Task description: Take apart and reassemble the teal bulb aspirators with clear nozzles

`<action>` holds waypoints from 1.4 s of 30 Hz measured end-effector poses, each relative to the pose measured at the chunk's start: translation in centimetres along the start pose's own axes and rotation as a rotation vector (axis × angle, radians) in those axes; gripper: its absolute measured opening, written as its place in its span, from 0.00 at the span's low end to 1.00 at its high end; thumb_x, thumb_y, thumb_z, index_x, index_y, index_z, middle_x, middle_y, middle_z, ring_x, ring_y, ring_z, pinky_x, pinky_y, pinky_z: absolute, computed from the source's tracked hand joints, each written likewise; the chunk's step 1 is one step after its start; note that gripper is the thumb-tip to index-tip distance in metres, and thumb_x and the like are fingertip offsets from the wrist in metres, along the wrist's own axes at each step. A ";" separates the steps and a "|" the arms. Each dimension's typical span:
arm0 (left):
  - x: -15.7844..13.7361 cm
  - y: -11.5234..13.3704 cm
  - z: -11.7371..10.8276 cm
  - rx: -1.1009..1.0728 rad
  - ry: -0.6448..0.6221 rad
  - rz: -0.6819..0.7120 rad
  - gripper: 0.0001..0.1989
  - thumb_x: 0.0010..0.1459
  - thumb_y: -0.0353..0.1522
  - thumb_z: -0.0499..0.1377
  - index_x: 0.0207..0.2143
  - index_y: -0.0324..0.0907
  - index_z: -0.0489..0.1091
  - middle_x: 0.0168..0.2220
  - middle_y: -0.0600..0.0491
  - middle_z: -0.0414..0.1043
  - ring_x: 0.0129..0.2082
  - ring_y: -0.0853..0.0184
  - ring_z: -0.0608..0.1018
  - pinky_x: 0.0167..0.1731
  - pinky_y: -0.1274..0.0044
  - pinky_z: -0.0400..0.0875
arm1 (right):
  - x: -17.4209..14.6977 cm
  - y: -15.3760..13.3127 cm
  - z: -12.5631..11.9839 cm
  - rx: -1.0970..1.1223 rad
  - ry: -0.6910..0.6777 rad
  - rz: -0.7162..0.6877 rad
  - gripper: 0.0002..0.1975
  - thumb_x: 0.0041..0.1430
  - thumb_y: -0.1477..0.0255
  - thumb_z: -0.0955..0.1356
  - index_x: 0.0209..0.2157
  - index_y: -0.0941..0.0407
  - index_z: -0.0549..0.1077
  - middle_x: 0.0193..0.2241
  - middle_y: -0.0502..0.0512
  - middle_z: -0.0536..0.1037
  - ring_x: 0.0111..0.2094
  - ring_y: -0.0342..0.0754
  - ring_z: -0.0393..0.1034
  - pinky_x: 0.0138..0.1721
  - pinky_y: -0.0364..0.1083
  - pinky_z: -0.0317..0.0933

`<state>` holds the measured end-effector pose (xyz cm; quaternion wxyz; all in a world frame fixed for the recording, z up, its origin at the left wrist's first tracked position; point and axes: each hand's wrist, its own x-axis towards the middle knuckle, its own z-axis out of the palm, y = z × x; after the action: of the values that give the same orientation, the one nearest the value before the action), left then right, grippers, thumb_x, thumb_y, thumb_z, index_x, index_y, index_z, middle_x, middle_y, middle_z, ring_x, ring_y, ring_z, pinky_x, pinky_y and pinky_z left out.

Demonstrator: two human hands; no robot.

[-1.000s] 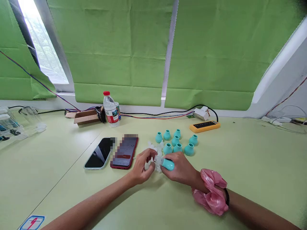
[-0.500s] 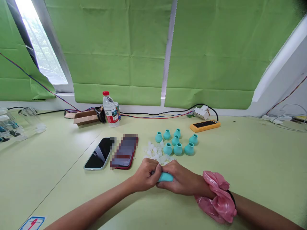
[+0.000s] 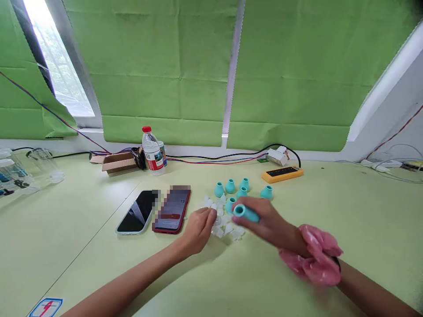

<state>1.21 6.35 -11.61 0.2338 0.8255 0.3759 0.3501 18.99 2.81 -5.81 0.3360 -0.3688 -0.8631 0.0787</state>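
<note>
My right hand (image 3: 269, 220) grips a small turquoise vase-shaped piece (image 3: 250, 214) tipped on its side, its round mouth facing left toward the camera. Slightly blurred, this hand is raised over the table. My left hand (image 3: 199, 230) is closed, thumb against forefinger, at the near-left edge of a scatter of small translucent white pieces (image 3: 228, 228). Whether one of them is between its fingertips is hard to tell. Behind my right hand stand several matching turquoise pieces (image 3: 230, 186), mouths up; the hand hides some of that group.
Two phones, a pale-cased one (image 3: 137, 213) and a red-cased one (image 3: 172, 211), lie left of my hands. Farther back are a red-capped bottle (image 3: 153, 154), an open cardboard box (image 3: 119, 163), cables and a yellow-orange device (image 3: 282, 174). Clear containers (image 3: 42, 163) stand far left.
My hands were together around the turquoise piece; now they are apart. My right hand has carried it up and right, toward the standing group. My left hand has moved slightly left.
</note>
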 end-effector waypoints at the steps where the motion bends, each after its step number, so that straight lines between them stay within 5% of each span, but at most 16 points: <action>1: 0.1 -0.1 0.0 0.164 -0.002 0.095 0.19 0.58 0.36 0.37 0.19 0.39 0.56 0.20 0.54 0.57 0.22 0.70 0.61 0.23 0.77 0.57 | 0.4 0.7 -0.9 0.007 0.037 0.069 0.11 0.56 0.66 0.58 0.29 0.58 0.64 0.26 0.52 0.68 0.28 0.42 0.61 0.30 0.40 0.55; 5: 0.3 -0.7 0.4 0.599 -0.009 0.221 0.13 0.56 0.38 0.43 0.32 0.39 0.61 0.35 0.48 0.62 0.39 0.61 0.63 0.37 0.69 0.59 | 1.9 5.7 -4.2 -0.160 0.199 0.252 0.16 0.55 0.61 0.57 0.30 0.57 0.66 0.30 0.54 0.66 0.33 0.45 0.60 0.35 0.44 0.55; 7: 0.3 -1.1 0.9 0.679 -0.005 0.188 0.13 0.56 0.38 0.44 0.35 0.39 0.61 0.40 0.46 0.60 0.44 0.60 0.61 0.40 0.66 0.57 | 2.2 8.8 -5.4 -0.253 0.147 0.330 0.18 0.54 0.58 0.56 0.30 0.57 0.67 0.30 0.54 0.66 0.34 0.47 0.60 0.36 0.45 0.55; 13: -0.1 -2.2 1.7 0.661 -0.108 0.149 0.16 0.58 0.37 0.40 0.46 0.42 0.57 0.48 0.45 0.56 0.49 0.59 0.58 0.44 0.64 0.56 | 1.8 16.7 -5.8 -0.273 -0.030 0.523 0.17 0.48 0.59 0.61 0.31 0.58 0.71 0.31 0.55 0.71 0.34 0.49 0.63 0.35 0.45 0.56; 19: -0.2 -2.8 2.0 0.607 -0.214 0.115 0.26 0.57 0.42 0.38 0.56 0.41 0.41 0.56 0.41 0.43 0.56 0.51 0.45 0.48 0.57 0.50 | 1.2 20.1 -4.3 -0.244 -0.092 0.587 0.16 0.44 0.64 0.65 0.31 0.62 0.73 0.29 0.57 0.74 0.29 0.47 0.67 0.28 0.42 0.58; 26: -0.2 -3.2 2.3 0.603 -0.201 0.097 0.30 0.57 0.43 0.36 0.57 0.34 0.35 0.58 0.38 0.29 0.56 0.50 0.36 0.49 0.58 0.47 | 1.4 20.0 -3.3 -0.278 -0.058 0.575 0.19 0.46 0.62 0.63 0.36 0.62 0.70 0.33 0.59 0.73 0.32 0.48 0.67 0.32 0.43 0.59; 33: -0.2 -1.8 1.7 0.708 -0.257 0.323 0.27 0.58 0.42 0.36 0.55 0.36 0.46 0.59 0.45 0.33 0.57 0.54 0.39 0.51 0.57 0.41 | 1.2 19.7 -2.2 -0.304 -0.122 0.578 0.16 0.43 0.61 0.66 0.26 0.61 0.72 0.25 0.58 0.74 0.28 0.50 0.68 0.31 0.45 0.60; 37: -0.2 -2.1 1.8 0.672 -0.323 0.305 0.28 0.58 0.42 0.35 0.56 0.36 0.41 0.59 0.43 0.36 0.57 0.56 0.44 0.50 0.60 0.47 | 1.1 17.4 -2.2 -0.380 0.011 0.572 0.20 0.48 0.61 0.63 0.38 0.62 0.68 0.40 0.64 0.70 0.43 0.57 0.63 0.43 0.52 0.55; 39: -0.4 -2.2 1.9 0.658 -0.323 0.309 0.28 0.58 0.42 0.35 0.57 0.36 0.39 0.59 0.44 0.35 0.57 0.57 0.42 0.51 0.60 0.46 | 0.6 14.5 -1.4 -0.413 0.138 0.510 0.22 0.52 0.64 0.60 0.46 0.62 0.61 0.49 0.64 0.62 0.51 0.55 0.53 0.50 0.53 0.48; 41: -0.6 -2.1 2.0 0.646 -0.319 0.314 0.29 0.58 0.42 0.35 0.57 0.36 0.35 0.59 0.43 0.35 0.57 0.57 0.41 0.51 0.60 0.44 | -0.5 10.9 0.2 -0.388 0.334 0.264 0.19 0.54 0.67 0.59 0.46 0.61 0.60 0.49 0.63 0.61 0.52 0.52 0.52 0.52 0.52 0.48; 42: -0.7 -2.1 2.1 0.643 -0.313 0.316 0.30 0.57 0.43 0.35 0.57 0.35 0.34 0.58 0.42 0.34 0.57 0.58 0.41 0.51 0.60 0.44 | -1.2 9.0 1.2 -0.359 0.330 0.143 0.17 0.54 0.68 0.58 0.45 0.60 0.61 0.49 0.62 0.61 0.52 0.51 0.51 0.52 0.52 0.49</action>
<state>1.53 6.80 -14.60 -0.0391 0.9479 0.2942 0.1158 24.03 8.56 -10.82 0.3951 -0.4905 -0.7684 -0.1134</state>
